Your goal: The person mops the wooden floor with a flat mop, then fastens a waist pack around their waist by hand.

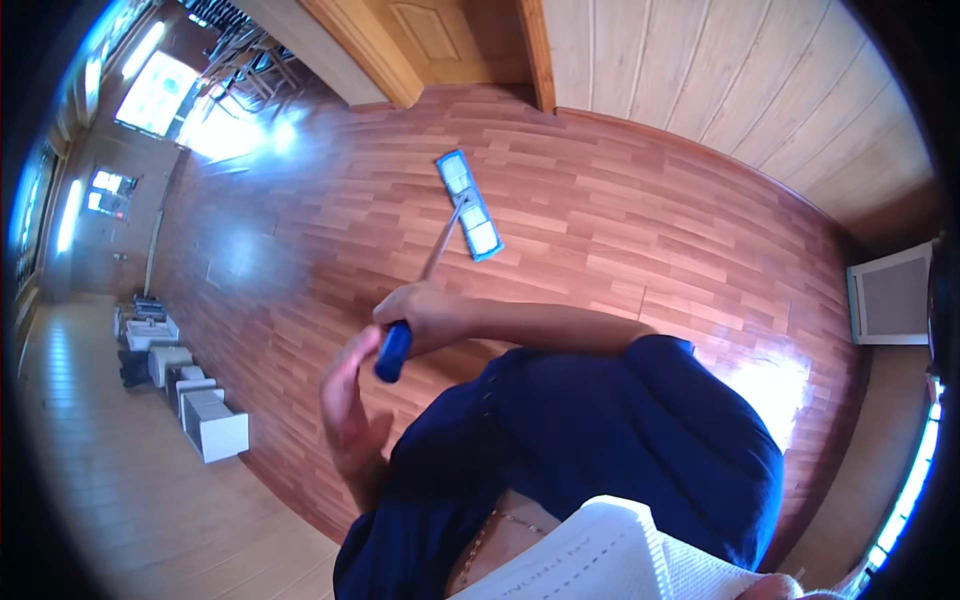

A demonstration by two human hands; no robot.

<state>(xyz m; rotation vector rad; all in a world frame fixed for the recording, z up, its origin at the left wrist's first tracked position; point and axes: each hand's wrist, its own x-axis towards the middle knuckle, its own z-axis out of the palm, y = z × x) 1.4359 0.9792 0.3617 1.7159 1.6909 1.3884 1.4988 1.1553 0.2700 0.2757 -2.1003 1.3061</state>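
Note:
A flat mop lies with its blue-edged white head (470, 205) on the wooden floor ahead of me. Its thin metal pole (440, 245) slopes back toward my body and ends in a dark blue grip (393, 353). My right hand (428, 315) is wrapped round the pole just above that grip. Beside the grip's end is my left hand (352, 405), slightly blurred, with fingers stretched out and the palm turned toward the handle. Its fingertips come close to the grip; whether they touch it I cannot tell.
Beyond the mop stand a wooden door (430, 40) and a pale panelled wall (700, 75). Several white boxes (215, 425) and dark items line the left wall. Stacked chairs (255, 65) are at the far left. A white framed panel (892, 295) stands at right.

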